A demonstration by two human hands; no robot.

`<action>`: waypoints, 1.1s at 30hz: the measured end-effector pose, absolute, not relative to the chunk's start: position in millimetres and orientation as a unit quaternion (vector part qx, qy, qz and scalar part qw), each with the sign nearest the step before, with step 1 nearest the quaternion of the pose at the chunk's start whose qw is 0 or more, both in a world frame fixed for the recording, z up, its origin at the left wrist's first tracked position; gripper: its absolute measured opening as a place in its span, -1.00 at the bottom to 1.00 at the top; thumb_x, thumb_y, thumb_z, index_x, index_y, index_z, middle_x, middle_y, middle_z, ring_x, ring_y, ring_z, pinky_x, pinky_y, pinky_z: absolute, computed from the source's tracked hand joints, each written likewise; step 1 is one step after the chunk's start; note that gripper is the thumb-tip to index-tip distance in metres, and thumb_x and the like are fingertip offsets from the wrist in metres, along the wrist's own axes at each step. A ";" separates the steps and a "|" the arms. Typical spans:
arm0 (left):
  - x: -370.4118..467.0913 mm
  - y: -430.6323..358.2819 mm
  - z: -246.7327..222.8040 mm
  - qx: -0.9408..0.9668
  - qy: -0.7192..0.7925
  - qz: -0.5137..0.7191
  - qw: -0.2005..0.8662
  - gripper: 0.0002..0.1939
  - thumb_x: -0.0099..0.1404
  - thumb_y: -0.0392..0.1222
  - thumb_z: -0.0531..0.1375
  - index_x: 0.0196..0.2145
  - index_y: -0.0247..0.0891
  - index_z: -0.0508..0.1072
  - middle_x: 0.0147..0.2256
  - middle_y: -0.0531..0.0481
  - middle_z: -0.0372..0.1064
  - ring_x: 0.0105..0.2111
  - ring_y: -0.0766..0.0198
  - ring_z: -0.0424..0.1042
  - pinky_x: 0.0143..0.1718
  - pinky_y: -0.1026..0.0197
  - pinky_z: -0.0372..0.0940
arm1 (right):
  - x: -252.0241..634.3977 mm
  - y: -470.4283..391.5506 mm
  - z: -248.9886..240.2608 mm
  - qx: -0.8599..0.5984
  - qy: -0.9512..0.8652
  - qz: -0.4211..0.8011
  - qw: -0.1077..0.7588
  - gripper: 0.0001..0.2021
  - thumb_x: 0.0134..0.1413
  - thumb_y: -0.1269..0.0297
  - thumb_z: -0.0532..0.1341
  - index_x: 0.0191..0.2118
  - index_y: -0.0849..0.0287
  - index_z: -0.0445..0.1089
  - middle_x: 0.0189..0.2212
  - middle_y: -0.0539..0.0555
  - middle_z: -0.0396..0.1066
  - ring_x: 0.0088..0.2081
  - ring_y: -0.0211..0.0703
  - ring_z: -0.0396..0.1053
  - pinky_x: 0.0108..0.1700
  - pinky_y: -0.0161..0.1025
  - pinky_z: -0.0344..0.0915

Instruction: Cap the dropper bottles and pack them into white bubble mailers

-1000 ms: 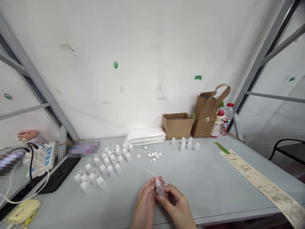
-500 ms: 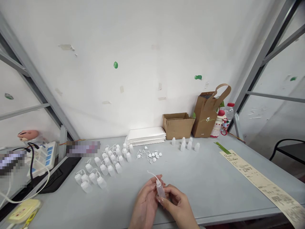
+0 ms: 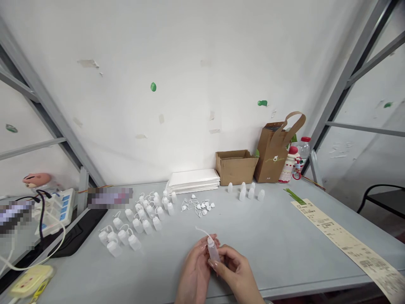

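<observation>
A small translucent bottle with a thin white strap curling up from its neck is held near the table's front edge. My right hand pinches its lower part between thumb and fingers. Around its left side curves my left hand, palm up, its fingers behind the bottle. Several capped bottles with looped straps stand in a group at the left. Loose white caps with straps lie in the middle. Further right, several bottles without straps stand upright.
White flat panels are stacked by the wall, beside a cardboard box and a brown paper bag. A long printed paper strip lies at the right. A black tablet-like object and a power strip are at the left.
</observation>
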State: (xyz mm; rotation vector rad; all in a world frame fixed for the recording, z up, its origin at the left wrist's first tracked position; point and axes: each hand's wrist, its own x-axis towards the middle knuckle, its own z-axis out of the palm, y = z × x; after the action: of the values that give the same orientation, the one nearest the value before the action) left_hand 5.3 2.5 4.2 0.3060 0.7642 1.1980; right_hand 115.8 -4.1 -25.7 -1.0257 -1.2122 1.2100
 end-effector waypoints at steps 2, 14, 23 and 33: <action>4.5 1.8 4.8 0.151 0.348 0.545 0.747 -0.75 -0.01 -0.18 0.22 -0.35 -0.34 0.54 -0.32 -0.13 0.46 -0.08 0.03 0.35 -0.02 0.09 0.16 | 115.6 -3.8 -26.6 -0.430 -0.514 0.507 0.542 -0.75 -0.14 0.07 0.31 -0.44 0.17 0.49 -0.56 -0.01 0.30 -0.49 -0.24 0.20 -0.39 -0.29 0.23; 6.1 -2.2 8.6 0.213 0.341 0.557 0.727 -0.71 -0.01 -0.14 0.26 -0.31 -0.33 0.55 -0.33 -0.13 0.48 -0.16 0.04 0.38 -0.01 0.02 0.15 | 110.5 -6.5 -22.0 -0.454 -0.511 0.474 0.555 -0.78 -0.15 0.09 0.31 -0.46 0.16 0.45 -0.51 0.00 0.32 -0.42 -0.19 0.24 -0.32 -0.30 0.21; 14.9 -3.0 9.9 0.249 0.416 0.573 0.661 -0.60 -0.05 -0.05 0.30 -0.27 -0.35 0.56 -0.25 -0.23 0.51 -0.06 -0.06 0.35 -0.04 0.04 0.23 | 114.5 -7.7 -20.8 -0.480 -0.569 0.425 0.515 -0.86 -0.04 0.19 0.23 -0.44 0.15 0.38 -0.53 -0.05 0.22 -0.48 -0.25 0.16 -0.38 -0.34 0.17; 15.6 -3.9 14.1 0.269 0.434 0.575 0.639 -0.65 -0.04 -0.06 0.30 -0.31 -0.33 0.57 -0.31 -0.19 0.53 -0.12 -0.03 0.40 -0.09 0.07 0.27 | 110.5 -7.4 -24.1 -0.477 -0.529 0.442 0.544 -0.84 -0.09 0.18 0.26 -0.47 0.15 0.38 -0.56 -0.08 0.18 -0.49 -0.26 0.13 -0.39 -0.35 0.14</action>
State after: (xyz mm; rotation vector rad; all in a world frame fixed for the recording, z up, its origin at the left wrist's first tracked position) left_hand 15.6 -3.9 14.1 0.6137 0.9903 1.3127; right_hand 110.5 -7.4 -24.1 -1.1324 -1.2559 1.0497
